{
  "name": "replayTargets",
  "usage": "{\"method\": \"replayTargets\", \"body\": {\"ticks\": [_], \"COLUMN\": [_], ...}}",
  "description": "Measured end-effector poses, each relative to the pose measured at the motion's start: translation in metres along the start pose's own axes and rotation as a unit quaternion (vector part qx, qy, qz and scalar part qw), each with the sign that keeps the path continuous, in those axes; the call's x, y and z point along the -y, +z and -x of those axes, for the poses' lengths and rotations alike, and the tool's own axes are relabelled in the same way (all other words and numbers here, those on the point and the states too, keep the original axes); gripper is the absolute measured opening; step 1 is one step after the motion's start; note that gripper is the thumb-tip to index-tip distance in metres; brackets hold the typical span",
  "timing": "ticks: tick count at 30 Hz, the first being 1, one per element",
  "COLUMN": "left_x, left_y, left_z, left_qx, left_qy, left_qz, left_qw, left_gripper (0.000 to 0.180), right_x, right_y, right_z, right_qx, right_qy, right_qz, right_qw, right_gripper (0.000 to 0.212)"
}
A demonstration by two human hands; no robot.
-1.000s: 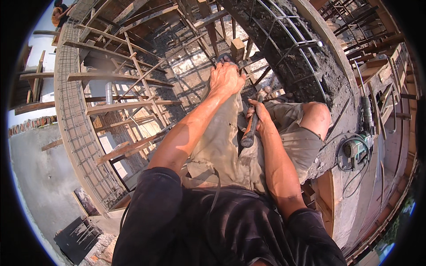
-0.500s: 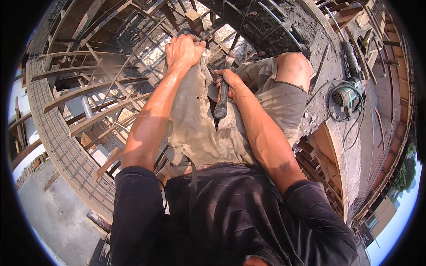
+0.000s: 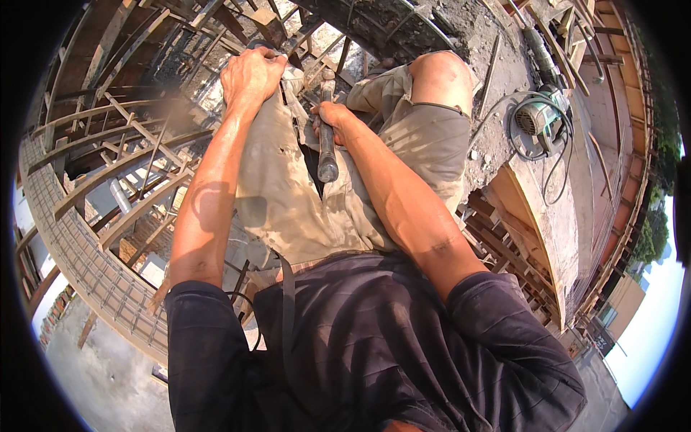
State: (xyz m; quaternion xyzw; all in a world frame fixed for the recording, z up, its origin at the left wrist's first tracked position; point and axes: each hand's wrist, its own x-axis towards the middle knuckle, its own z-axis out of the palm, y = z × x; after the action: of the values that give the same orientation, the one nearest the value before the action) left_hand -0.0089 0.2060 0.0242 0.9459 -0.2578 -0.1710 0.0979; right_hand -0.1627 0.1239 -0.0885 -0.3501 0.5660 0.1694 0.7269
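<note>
Green corded power saw (image 3: 536, 119) is lying on the dusty concrete slab (image 3: 504, 65) beside my knee. My right hand (image 3: 332, 117) is clamping a dark metal hammer (image 3: 327, 155); my left hand (image 3: 252, 72) is gripping closed on a rebar rod (image 3: 288, 68).

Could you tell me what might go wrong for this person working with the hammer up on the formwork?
The right hand grips a hammer close to the left hand, which grasps something by the rebar; a stray swing could hit those fingers. The person sits above open timber framing with ground far below, so a slip or dropped hammer may fall through. The power tool's cord loops nearby and could snag.
</note>
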Motion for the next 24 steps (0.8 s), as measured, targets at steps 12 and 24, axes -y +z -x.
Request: {"method": "replayTargets", "body": {"ticks": [12,24], "left_x": [0.011,0.011], "left_y": [0.009,0.008], "left_z": [0.000,0.002], "left_qx": [-0.078,-0.068], "left_qy": [0.018,0.021], "left_qz": [0.007,0.027], "left_qw": [0.997,0.997], "left_gripper": [0.040,0.038], "right_x": [-0.001,-0.007], "right_y": [0.005,0.004], "right_z": [0.005,-0.009], "right_qx": [0.009,-0.028], "right_qy": [-0.014,-0.059], "right_qz": [0.099,0.163], "right_qw": [0.995,0.984], "right_gripper": [0.022,0.032]}}
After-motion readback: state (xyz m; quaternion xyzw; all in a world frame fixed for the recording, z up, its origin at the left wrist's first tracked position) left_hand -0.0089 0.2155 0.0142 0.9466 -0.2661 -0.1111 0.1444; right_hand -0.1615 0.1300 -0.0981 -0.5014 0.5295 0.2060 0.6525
